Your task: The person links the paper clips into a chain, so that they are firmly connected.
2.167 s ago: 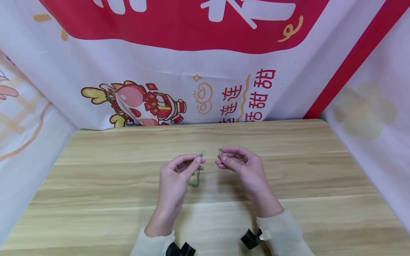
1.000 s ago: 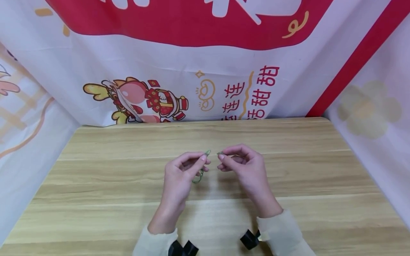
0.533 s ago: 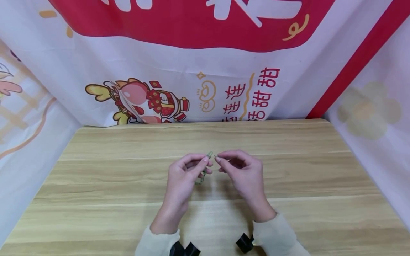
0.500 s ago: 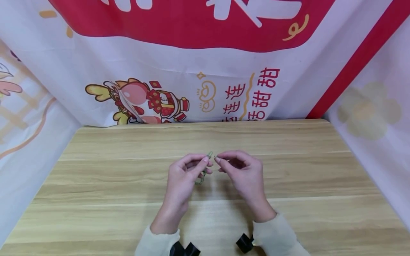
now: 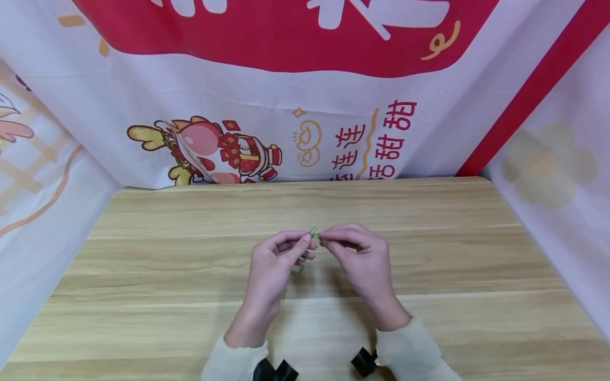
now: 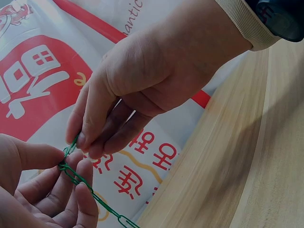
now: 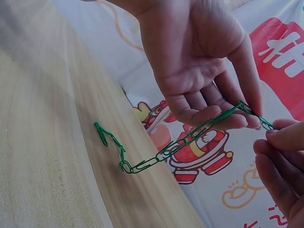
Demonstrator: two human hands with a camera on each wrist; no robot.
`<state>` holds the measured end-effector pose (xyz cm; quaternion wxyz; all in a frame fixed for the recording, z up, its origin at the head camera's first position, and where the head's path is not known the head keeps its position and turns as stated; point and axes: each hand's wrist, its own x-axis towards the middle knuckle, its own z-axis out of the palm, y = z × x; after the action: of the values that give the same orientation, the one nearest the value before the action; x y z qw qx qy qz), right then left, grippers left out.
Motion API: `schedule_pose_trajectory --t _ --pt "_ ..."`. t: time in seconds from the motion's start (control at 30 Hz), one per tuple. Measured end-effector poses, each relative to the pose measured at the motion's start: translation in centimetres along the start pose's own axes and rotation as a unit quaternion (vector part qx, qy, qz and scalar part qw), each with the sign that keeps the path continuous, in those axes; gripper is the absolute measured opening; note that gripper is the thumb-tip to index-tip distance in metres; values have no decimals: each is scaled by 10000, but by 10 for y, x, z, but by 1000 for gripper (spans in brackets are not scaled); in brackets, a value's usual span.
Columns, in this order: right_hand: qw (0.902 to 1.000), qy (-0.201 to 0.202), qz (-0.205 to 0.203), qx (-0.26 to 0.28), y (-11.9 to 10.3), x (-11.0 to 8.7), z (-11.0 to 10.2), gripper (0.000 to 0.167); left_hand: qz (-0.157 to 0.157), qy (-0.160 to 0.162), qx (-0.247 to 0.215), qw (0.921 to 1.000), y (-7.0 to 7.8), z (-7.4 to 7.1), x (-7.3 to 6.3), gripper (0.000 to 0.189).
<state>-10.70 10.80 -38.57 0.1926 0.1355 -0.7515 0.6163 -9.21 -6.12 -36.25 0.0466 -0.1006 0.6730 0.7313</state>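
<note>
A chain of linked green paper clips (image 7: 183,141) runs along the fingers of my left hand (image 5: 269,264) and hangs below it, its lower part curving off to the side in the right wrist view. The left thumb and forefinger pinch the chain near its upper end. My right hand (image 5: 364,262), facing it, pinches a green paper clip (image 6: 74,142) between thumb and fingertips. This clip meets the chain's end, and the two hands' fingertips nearly touch. Whether the clip is hooked into the chain I cannot tell, as fingers hide part of it.
Both hands are above a light wood-grain table (image 5: 167,254). Behind it hangs a white and red printed cloth (image 5: 267,90), and patterned cloth covers both sides. Black devices (image 5: 364,362) are strapped at both wrists, over pale sleeves (image 5: 414,349).
The hands, apart with a gap at first, have come together. The right hand has brought its paper clip leftward against the chain's upper end, while the left hand has shifted slightly right.
</note>
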Motion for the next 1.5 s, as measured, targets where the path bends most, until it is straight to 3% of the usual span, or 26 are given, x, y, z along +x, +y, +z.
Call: schedule_pose_trajectory --t 0.53,0.7,0.83,1.0,1.17,1.27,1.5 --pt "9989 -368 285 -77 -3 -1 -2 20 -41 85 217 9997 0 3 -1 12" --pt "9950 -775 568 258 -3 0 -8 17 231 216 441 9985 -1 4 -3 11" --pt "9869 -1109 1151 233 -3 2 -13 16 516 277 722 9957 -2 5 -4 10" --pt "9667 -1597 1994 140 -4 7 -19 16 730 206 1093 9911 -2 5 -6 8" --pt "9558 -1972 2179 73 -5 12 -24 13 847 64 1255 9884 -2 5 -6 9" --pt "9595 -1833 2133 157 -4 14 -28 12 698 -21 1040 9921 -1 4 -6 11" --pt "9739 -1090 1811 830 -3 14 -25 14 261 -392 754 9960 3 4 -5 16"
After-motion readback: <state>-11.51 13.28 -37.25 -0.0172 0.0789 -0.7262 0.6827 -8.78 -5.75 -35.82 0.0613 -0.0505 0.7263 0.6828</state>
